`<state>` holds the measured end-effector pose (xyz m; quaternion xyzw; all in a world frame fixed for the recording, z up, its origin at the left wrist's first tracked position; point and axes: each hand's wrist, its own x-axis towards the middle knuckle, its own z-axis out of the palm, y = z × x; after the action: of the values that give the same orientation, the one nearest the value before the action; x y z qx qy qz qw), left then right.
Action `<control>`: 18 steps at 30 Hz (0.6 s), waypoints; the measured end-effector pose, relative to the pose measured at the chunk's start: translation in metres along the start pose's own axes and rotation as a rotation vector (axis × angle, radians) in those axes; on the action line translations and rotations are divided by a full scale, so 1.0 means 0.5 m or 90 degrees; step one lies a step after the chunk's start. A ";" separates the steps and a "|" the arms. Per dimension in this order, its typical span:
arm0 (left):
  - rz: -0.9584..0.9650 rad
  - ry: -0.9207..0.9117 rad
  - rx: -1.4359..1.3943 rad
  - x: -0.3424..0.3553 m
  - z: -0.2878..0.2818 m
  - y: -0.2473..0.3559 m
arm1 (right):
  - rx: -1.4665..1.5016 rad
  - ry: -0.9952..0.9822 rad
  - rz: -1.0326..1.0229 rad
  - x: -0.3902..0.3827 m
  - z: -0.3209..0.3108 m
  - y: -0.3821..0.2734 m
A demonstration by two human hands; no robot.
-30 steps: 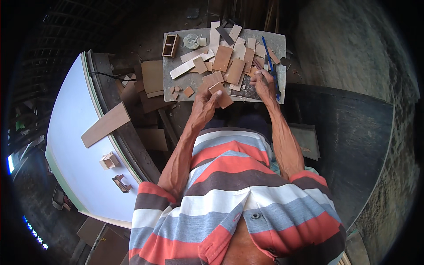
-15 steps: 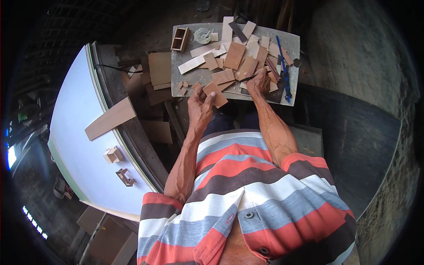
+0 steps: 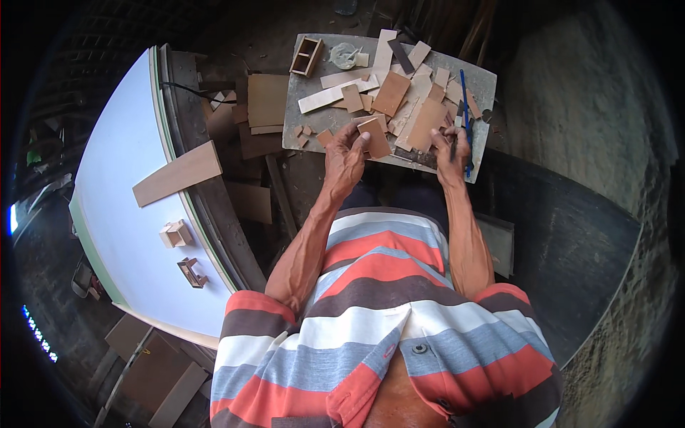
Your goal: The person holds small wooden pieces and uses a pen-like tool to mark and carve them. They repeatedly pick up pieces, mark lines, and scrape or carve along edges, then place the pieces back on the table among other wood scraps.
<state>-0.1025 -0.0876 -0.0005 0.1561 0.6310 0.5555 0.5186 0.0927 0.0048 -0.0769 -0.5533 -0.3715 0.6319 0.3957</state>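
Between the thumb and fingers of my left hand (image 3: 345, 155) is a small thin brown wood piece (image 3: 375, 140), tilted above the near edge of a grey work board (image 3: 292, 114). My right hand (image 3: 452, 158) pinches a longer rectangular wood piece (image 3: 427, 125) by its lower right corner. A slim dark tool (image 3: 452, 148), its kind unclear, also sits in the right hand's fingers. Thin wood offcuts lie heaped around both hands, among them a reddish-brown rectangle (image 3: 392, 94) and a pale strip (image 3: 328, 95).
A blue saw-like tool (image 3: 465, 96) lies along the board's right side. At its far left stand a small two-compartment wooden box (image 3: 307, 56) and a crumpled plastic bag (image 3: 345, 55). To my left, a white-topped table (image 3: 114, 178) carries a wood plank (image 3: 178, 173) and two small wooden assemblies (image 3: 175, 234).
My right hand has taken hold of the longer wood piece and shifted right and nearer to me. The left hand keeps its small piece. The view has shifted slightly.
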 end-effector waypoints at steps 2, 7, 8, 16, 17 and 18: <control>-0.036 -0.045 -0.035 0.013 0.013 0.004 | -0.030 -0.123 0.029 -0.042 -0.009 -0.076; -0.112 -0.119 -0.195 0.032 0.064 0.021 | -0.113 -0.220 -0.078 -0.083 0.010 -0.136; -0.125 -0.134 -0.189 0.033 0.071 0.031 | -0.128 -0.200 -0.107 -0.089 0.012 -0.148; 0.097 -0.140 -0.131 -0.004 0.123 0.062 | -0.207 -0.126 -0.141 -0.140 0.000 -0.196; 0.111 -0.144 -0.135 -0.009 0.127 0.075 | -0.211 -0.127 -0.132 -0.147 -0.004 -0.198; 0.122 -0.150 -0.139 -0.015 0.131 0.085 | -0.215 -0.125 -0.120 -0.156 -0.010 -0.199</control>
<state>-0.0614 -0.0437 0.0500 0.2219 0.4842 0.6454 0.5476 0.1122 -0.0255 0.0444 -0.5105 -0.5592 0.5713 0.3168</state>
